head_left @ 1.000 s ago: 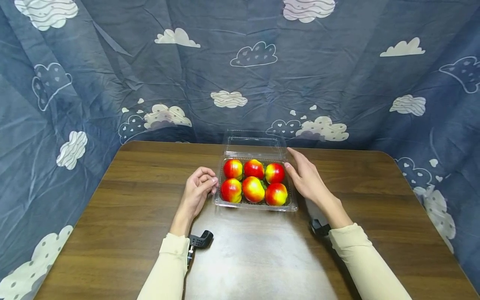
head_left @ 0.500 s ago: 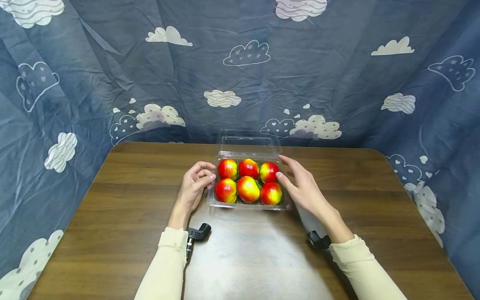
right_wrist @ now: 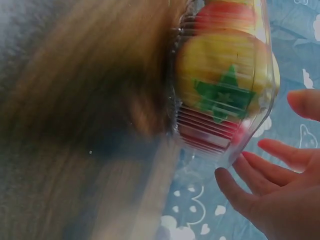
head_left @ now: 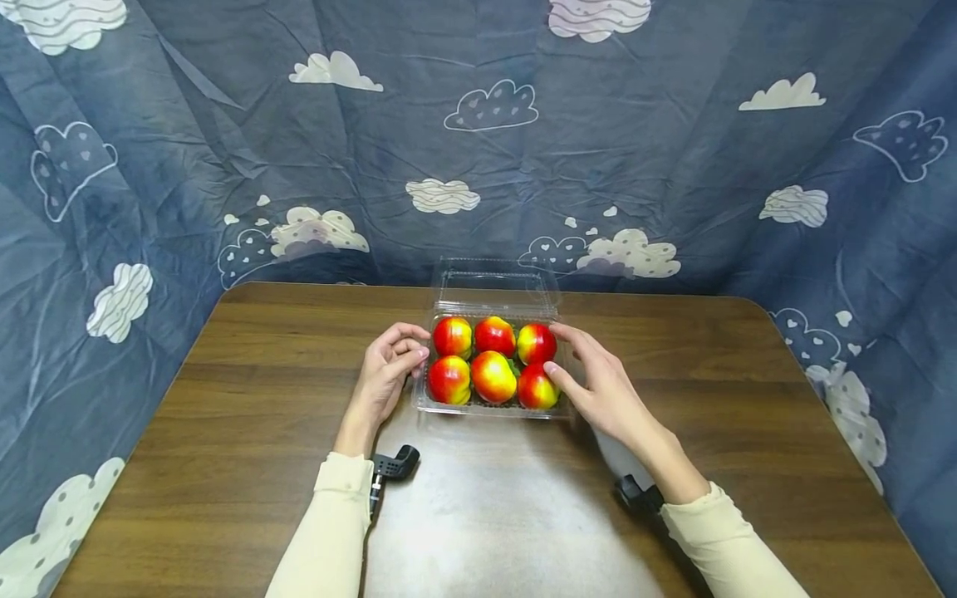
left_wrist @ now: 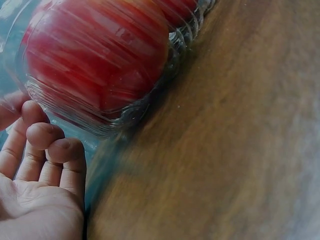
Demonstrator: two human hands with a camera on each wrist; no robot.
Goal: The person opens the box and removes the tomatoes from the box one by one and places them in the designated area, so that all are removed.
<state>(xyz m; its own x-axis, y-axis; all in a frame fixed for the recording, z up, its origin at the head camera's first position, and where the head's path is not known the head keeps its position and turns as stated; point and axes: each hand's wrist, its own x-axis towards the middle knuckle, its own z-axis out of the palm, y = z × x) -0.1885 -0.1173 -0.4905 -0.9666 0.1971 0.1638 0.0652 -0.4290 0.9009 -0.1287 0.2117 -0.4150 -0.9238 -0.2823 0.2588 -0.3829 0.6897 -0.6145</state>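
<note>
A clear plastic clamshell box point(head_left: 489, 412) stands on the table, full of several red-and-yellow, peach-like fruits point(head_left: 493, 378). Its see-through lid point(head_left: 495, 286) is tipped back at the far side. At the box's left wall is my left hand point(head_left: 383, 375), thumb and index finger pinching the rim; the other fingers curl under, as the left wrist view shows. My right hand point(head_left: 609, 386) spreads at the right side, fingers loosely extended. In the head view its thumb overlaps the front right fruit; in the right wrist view the fingertips reach the box's edge. A green star-shaped leaf point(right_wrist: 222, 95) shows through the plastic.
The brown wooden table point(head_left: 299, 332) reflects light in front of the box. A blue cloth with white clouds point(head_left: 493, 166) hangs right behind the table's far edge. Black wrist cameras point(head_left: 396, 463) sit on both wrists.
The head view has turned slightly, shifting everything left. Along the box's right side, my right hand has moved toward me and inward over the rim. The left hand stays at the left wall.
</note>
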